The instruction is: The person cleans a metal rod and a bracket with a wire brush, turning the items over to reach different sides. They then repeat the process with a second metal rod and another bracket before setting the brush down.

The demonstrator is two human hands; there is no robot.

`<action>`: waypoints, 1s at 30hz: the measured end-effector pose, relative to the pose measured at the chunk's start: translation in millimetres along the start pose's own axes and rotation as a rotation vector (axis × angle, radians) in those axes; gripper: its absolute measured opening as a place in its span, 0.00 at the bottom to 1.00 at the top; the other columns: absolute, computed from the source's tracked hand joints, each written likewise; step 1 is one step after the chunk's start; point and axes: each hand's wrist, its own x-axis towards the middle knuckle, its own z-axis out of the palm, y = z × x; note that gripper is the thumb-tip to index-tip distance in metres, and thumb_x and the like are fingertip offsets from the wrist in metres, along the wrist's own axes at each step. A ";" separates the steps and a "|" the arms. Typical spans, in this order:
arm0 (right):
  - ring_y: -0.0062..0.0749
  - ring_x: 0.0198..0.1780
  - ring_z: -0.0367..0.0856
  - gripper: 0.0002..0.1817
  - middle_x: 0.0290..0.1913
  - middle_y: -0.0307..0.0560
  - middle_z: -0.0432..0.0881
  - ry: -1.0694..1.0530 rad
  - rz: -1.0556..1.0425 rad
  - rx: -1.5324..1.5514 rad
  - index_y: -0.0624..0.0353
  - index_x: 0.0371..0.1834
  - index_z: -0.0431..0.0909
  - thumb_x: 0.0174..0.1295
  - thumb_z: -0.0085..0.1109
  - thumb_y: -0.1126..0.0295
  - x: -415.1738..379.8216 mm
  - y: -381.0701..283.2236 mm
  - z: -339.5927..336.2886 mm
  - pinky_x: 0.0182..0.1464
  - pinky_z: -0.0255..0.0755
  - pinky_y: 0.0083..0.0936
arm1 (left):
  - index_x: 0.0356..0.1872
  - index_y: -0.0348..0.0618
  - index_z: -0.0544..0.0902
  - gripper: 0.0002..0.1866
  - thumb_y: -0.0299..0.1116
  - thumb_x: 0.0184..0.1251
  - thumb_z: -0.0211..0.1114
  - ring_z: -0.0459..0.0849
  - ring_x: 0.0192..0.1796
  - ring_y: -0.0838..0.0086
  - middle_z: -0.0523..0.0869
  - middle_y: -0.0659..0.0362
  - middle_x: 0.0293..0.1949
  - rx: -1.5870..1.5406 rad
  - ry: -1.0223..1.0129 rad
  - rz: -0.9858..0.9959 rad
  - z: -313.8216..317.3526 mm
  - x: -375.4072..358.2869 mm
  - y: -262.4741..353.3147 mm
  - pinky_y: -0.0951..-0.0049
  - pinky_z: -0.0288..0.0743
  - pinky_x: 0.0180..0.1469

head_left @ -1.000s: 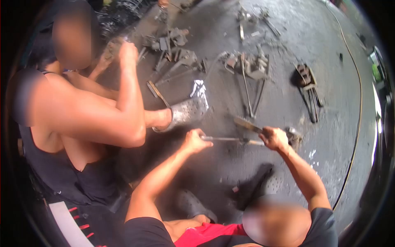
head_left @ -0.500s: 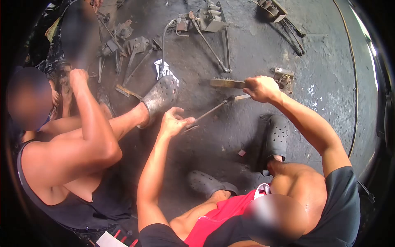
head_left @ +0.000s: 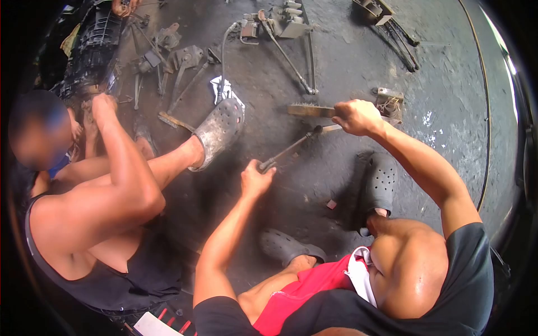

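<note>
My left hand [head_left: 256, 180] is closed around the near end of a grimy metal rod with jointed ends [head_left: 292, 148]. The rod slants up to the right, and a dark joint and a paler length lie at its far end. In my right hand [head_left: 357, 117] is the handle of a wooden wire brush [head_left: 311, 111]. Its bristles face up, away from me, and the brush is just above the rod's far end, apart from it.
A co-worker [head_left: 106, 196] sits at the left, one dusty clog [head_left: 219, 134] stretched toward the middle. Greasy linkage parts [head_left: 185, 61] and a bracket assembly [head_left: 286, 25] lie beyond. Another brush [head_left: 176, 121] rests by that clog. A small metal part [head_left: 388, 101] lies past my right hand.
My left hand has gone from loosely spread fingers to a closed grip on the rod's near end, moving slightly right and toward me. The brush remains in my right hand, nearly in place.
</note>
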 end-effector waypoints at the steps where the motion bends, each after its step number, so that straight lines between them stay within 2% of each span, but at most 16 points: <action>1: 0.51 0.39 0.85 0.14 0.33 0.50 0.86 -0.003 -0.002 0.009 0.52 0.38 0.82 0.61 0.61 0.54 -2.2 0.0 -0.1 0.41 0.78 0.43 | 0.48 0.39 0.81 0.27 0.44 0.51 0.77 0.88 0.47 0.52 0.88 0.45 0.39 -0.105 0.044 0.044 0.9 2.5 -8.2 0.57 0.79 0.51; 2: 0.51 0.39 0.85 0.14 0.33 0.50 0.86 -0.006 0.000 0.009 0.52 0.38 0.82 0.61 0.61 0.54 -3.6 1.3 -0.5 0.41 0.78 0.43 | 0.44 0.39 0.83 0.21 0.39 0.52 0.76 0.88 0.47 0.54 0.89 0.45 0.41 -0.052 0.046 0.056 -6.8 3.9 -6.1 0.60 0.79 0.50; 3: 0.50 0.39 0.85 0.14 0.33 0.50 0.86 0.007 0.004 0.008 0.52 0.38 0.82 0.61 0.61 0.54 -4.8 1.8 -0.6 0.41 0.78 0.43 | 0.45 0.40 0.84 0.18 0.36 0.55 0.72 0.88 0.48 0.54 0.89 0.46 0.42 -0.103 0.059 0.155 -8.4 10.2 -18.2 0.59 0.79 0.51; 5: 0.51 0.39 0.85 0.14 0.33 0.49 0.86 -0.011 0.043 -0.035 0.52 0.38 0.82 0.61 0.61 0.53 -5.9 -3.1 -2.9 0.41 0.78 0.43 | 0.45 0.41 0.84 0.15 0.34 0.56 0.69 0.87 0.48 0.53 0.89 0.47 0.42 0.083 0.232 0.223 -18.5 14.5 -21.9 0.58 0.79 0.51; 7: 0.51 0.39 0.85 0.14 0.33 0.50 0.86 -0.024 0.056 -0.017 0.51 0.38 0.82 0.62 0.61 0.53 -5.7 -4.4 -3.4 0.42 0.78 0.43 | 0.45 0.40 0.85 0.15 0.34 0.58 0.66 0.87 0.49 0.52 0.88 0.45 0.42 -0.091 0.344 -0.094 -30.2 16.8 -8.5 0.57 0.79 0.52; 8: 0.51 0.39 0.85 0.14 0.33 0.50 0.86 -0.044 0.026 -0.025 0.51 0.38 0.82 0.62 0.61 0.53 -5.1 -5.4 -2.3 0.42 0.78 0.43 | 0.45 0.39 0.85 0.16 0.35 0.58 0.67 0.87 0.49 0.52 0.88 0.43 0.42 -0.099 0.362 -0.157 -30.2 26.9 -17.1 0.56 0.79 0.53; 11: 0.53 0.39 0.85 0.14 0.34 0.51 0.86 -0.046 0.061 -0.036 0.51 0.38 0.82 0.62 0.60 0.53 -4.4 -8.8 -0.2 0.41 0.78 0.45 | 0.51 0.37 0.82 0.27 0.44 0.53 0.75 0.87 0.50 0.56 0.88 0.46 0.44 -0.198 0.275 -0.133 -22.8 26.7 -9.6 0.60 0.78 0.56; 14: 0.54 0.39 0.84 0.14 0.35 0.52 0.86 -0.042 0.038 -0.023 0.51 0.39 0.81 0.62 0.60 0.53 -2.6 -10.8 0.3 0.41 0.78 0.46 | 0.59 0.32 0.74 0.43 0.51 0.45 0.80 0.81 0.59 0.54 0.82 0.41 0.53 -0.177 0.319 0.010 0.0 17.4 0.6 0.60 0.74 0.61; 15: 0.54 0.39 0.84 0.14 0.35 0.52 0.86 -0.045 0.032 -0.027 0.51 0.39 0.81 0.62 0.60 0.53 -1.5 -11.0 0.7 0.41 0.78 0.46 | 0.59 0.32 0.74 0.46 0.55 0.44 0.81 0.80 0.59 0.51 0.82 0.40 0.51 -0.111 0.356 0.020 7.3 15.2 5.6 0.59 0.74 0.61; 17: 0.54 0.39 0.84 0.14 0.35 0.52 0.86 -0.051 0.027 -0.027 0.51 0.39 0.81 0.62 0.60 0.53 -1.7 -12.3 2.8 0.41 0.78 0.46 | 0.61 0.31 0.70 0.48 0.54 0.45 0.80 0.74 0.62 0.48 0.75 0.37 0.56 -0.181 0.291 -0.045 13.6 19.3 10.5 0.57 0.70 0.65; 21: 0.55 0.40 0.84 0.14 0.35 0.53 0.86 -0.050 0.013 -0.017 0.51 0.39 0.81 0.63 0.60 0.53 -0.5 -13.2 6.3 0.41 0.78 0.46 | 0.57 0.31 0.71 0.45 0.53 0.44 0.81 0.76 0.58 0.49 0.75 0.38 0.53 -0.212 0.278 -0.130 14.8 37.5 7.5 0.57 0.71 0.62; 24: 0.55 0.40 0.84 0.14 0.35 0.53 0.86 -0.038 0.021 -0.010 0.51 0.39 0.81 0.63 0.60 0.53 -1.5 -11.9 4.5 0.41 0.78 0.46 | 0.54 0.32 0.72 0.43 0.50 0.42 0.81 0.75 0.58 0.50 0.75 0.40 0.54 -0.261 0.225 -0.059 9.4 48.7 0.5 0.57 0.71 0.61; 26: 0.55 0.40 0.84 0.14 0.35 0.53 0.86 -0.044 0.036 -0.009 0.52 0.39 0.81 0.63 0.60 0.53 -4.1 -10.2 4.6 0.42 0.78 0.46 | 0.57 0.33 0.70 0.44 0.43 0.41 0.82 0.77 0.57 0.53 0.75 0.40 0.56 -0.245 0.227 0.064 5.4 50.7 -7.6 0.58 0.74 0.59; 27: 0.55 0.40 0.84 0.14 0.35 0.53 0.86 -0.048 0.038 -0.017 0.52 0.39 0.81 0.63 0.60 0.53 -4.1 -8.2 4.6 0.42 0.78 0.46 | 0.57 0.33 0.70 0.44 0.43 0.41 0.82 0.77 0.57 0.53 0.75 0.40 0.56 -0.246 0.226 0.063 3.7 50.1 -10.0 0.58 0.74 0.59; 30: 0.55 0.40 0.84 0.15 0.35 0.53 0.86 -0.052 0.034 -0.019 0.52 0.39 0.81 0.63 0.60 0.53 -3.8 -3.7 5.6 0.42 0.78 0.46 | 0.64 0.36 0.59 0.49 0.32 0.39 0.79 0.69 0.64 0.49 0.67 0.39 0.61 -0.246 0.145 0.109 -2.5 40.9 -9.0 0.57 0.68 0.66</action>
